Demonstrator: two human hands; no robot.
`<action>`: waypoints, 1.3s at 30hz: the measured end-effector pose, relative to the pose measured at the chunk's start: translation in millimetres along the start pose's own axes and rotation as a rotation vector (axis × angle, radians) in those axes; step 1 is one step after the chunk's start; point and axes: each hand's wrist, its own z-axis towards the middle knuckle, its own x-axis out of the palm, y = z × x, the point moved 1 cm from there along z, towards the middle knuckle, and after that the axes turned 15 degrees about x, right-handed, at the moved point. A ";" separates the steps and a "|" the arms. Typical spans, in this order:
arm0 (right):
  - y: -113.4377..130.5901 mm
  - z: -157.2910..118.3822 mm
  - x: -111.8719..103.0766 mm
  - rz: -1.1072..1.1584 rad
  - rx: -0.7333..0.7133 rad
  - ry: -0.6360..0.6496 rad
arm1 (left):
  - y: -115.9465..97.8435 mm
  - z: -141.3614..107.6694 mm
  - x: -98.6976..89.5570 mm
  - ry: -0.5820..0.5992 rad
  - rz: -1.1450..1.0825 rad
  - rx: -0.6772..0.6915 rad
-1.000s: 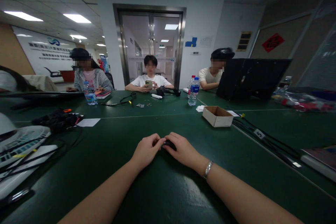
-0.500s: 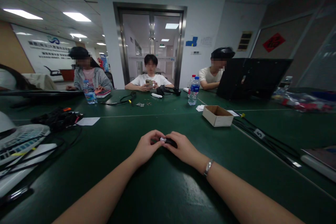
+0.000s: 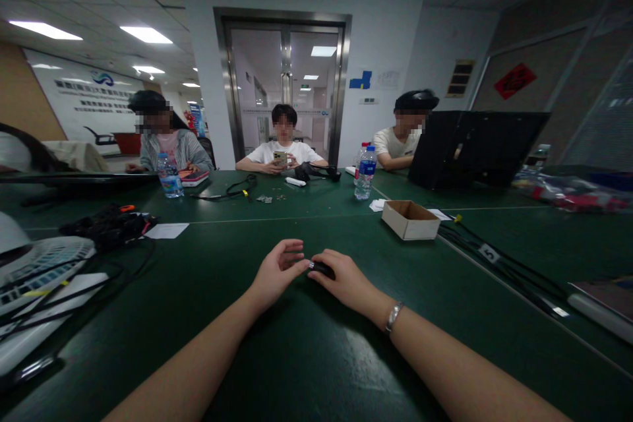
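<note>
My right hand is closed around a small black object with a silver end, just above the green table. Its exact kind is too small to make out. The silver end points left, toward my left hand. That hand is open, fingers apart and curved, with the thumb tip close to the silver end. Whether the thumb touches it, I cannot tell. A silver bracelet circles my right wrist.
An open cardboard box stands beyond my right hand, with black cables running to its right. Water bottles are farther back. A white fan and tangled black gear lie left. Several people sit across the table.
My left fingers have opened and come away from the object's silver end. The right hand keeps its hold in nearly the same place.
</note>
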 end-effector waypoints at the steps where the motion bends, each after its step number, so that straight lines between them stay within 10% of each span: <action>1: 0.0 0.0 -0.1 0.000 0.001 0.000 | -0.3 0.2 -0.1 -0.003 0.033 -0.015; 39: 1.4 -0.7 -0.4 0.046 -0.001 0.007 | -2.1 -3.2 5.8 0.140 0.051 0.058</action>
